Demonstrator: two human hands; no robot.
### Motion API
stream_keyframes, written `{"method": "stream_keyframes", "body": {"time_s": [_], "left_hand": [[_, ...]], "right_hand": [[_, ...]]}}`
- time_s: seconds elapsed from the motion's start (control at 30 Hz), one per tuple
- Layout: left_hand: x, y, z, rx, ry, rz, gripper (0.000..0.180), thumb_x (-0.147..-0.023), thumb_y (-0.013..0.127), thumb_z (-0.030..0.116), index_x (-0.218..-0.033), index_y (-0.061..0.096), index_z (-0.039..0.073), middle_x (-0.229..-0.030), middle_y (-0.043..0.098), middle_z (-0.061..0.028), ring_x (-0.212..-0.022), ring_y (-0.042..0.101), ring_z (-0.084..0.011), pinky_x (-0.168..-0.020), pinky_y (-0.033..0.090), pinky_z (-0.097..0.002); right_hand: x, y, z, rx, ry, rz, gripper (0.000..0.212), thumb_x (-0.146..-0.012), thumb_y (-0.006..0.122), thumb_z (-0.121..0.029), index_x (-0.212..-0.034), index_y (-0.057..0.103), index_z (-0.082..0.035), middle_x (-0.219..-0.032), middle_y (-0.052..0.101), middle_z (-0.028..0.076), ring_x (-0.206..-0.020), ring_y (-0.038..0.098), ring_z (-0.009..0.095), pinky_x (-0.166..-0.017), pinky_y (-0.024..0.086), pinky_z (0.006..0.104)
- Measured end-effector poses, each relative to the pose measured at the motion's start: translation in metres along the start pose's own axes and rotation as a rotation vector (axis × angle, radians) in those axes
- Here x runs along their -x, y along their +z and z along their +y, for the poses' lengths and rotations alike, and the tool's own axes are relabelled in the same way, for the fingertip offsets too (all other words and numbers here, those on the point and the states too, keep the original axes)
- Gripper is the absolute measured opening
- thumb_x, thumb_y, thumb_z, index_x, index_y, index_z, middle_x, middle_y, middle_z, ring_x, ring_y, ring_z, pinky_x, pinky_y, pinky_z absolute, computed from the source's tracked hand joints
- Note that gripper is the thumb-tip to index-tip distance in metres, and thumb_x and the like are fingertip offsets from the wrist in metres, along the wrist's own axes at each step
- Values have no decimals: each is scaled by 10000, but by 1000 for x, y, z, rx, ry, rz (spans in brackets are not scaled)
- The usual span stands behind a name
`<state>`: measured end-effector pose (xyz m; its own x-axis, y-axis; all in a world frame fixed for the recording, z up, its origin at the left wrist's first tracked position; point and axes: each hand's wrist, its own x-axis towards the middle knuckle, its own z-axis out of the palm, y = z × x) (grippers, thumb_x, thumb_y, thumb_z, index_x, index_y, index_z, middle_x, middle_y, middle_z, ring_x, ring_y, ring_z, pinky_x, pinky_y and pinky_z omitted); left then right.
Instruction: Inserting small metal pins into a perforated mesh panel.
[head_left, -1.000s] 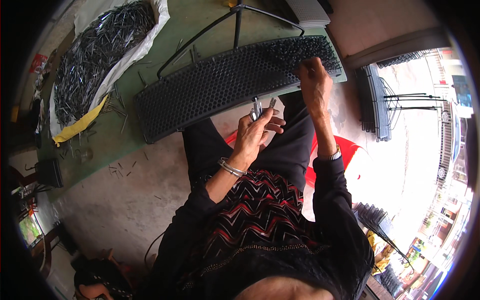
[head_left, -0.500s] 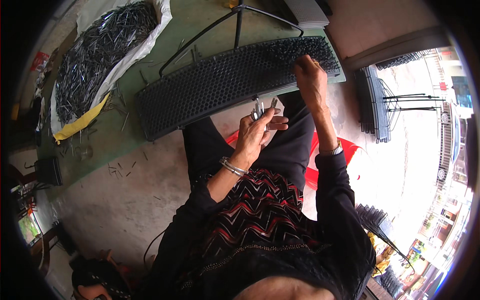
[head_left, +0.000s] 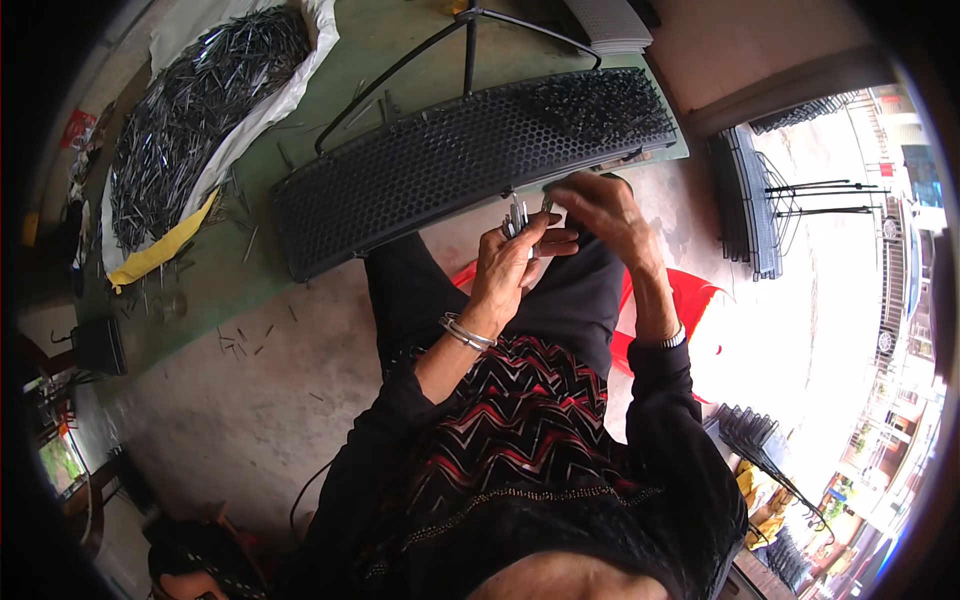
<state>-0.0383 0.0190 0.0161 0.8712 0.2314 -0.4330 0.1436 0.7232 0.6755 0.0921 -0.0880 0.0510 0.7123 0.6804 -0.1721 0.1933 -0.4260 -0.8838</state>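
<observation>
My left hand is closed around a small bunch of thin metal pins, their ends sticking up past the fingers. Right beside it, my right hand has its fingertips at a pin near the left thumb; motion blurs them, so I cannot tell whether they grip it. Just beyond both hands a long black perforated rack lies tilted on the table edge. Many dark pins stand packed in the holes at its right end, while the left part shows bare holes. A black metal frame rises behind the rack.
On the green table, a white sack holds a big heap of loose pins. Stray pins lie on table and floor. A red stool is under me. More black racks stand at the right.
My right hand has come down from the pin-filled right end of the rack to the pins in my left hand. The left hand stays almost where it was.
</observation>
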Motion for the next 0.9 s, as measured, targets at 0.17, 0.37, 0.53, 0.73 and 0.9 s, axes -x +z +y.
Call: {"method": "stream_keyframes", "body": {"time_s": [0.17,0.37,0.53,0.73,0.9], "left_hand": [[1,4,-1,-42,-5,-35,320,-952,533,242,-1059,587,-55,-969,681,-170,-836,695,-205,-381,276,-156],[-2,4,-2,-93,-4,-25,308,-955,528,267,-1024,607,-23,-934,694,-145,-733,684,-159,-364,273,-159],[-6,-1,-7,-33,-47,-6,346,-962,509,333,-1020,610,7,-890,703,-128,-616,648,-107,-372,298,-167],[-5,2,-10,-81,-220,-21,400,-962,484,414,-1055,597,42,-694,640,-59,-531,549,-93,-423,320,-187],[-8,-8,-11,38,-261,-147,380,-956,504,417,-1005,602,53,-571,319,74,-455,314,-31,-403,226,-190]], "right_hand": [[8,3,6,-139,33,-89,214,-848,629,-164,-910,634,41,-801,629,60,-754,565,93,-649,451,248],[14,5,2,-210,137,-19,203,-845,635,-150,-918,618,38,-787,619,44,-718,574,107,-630,449,249],[5,-2,13,-92,-50,370,148,-895,563,-120,-922,619,14,-728,638,60,-637,603,111,-592,476,238],[-26,-14,19,134,-237,699,97,-911,539,-77,-940,600,-8,-767,677,94,-706,675,153,-611,508,268],[-42,-13,35,303,-345,677,75,-909,536,-65,-959,583,-37,-799,691,100,-739,691,186,-637,513,286]]}}
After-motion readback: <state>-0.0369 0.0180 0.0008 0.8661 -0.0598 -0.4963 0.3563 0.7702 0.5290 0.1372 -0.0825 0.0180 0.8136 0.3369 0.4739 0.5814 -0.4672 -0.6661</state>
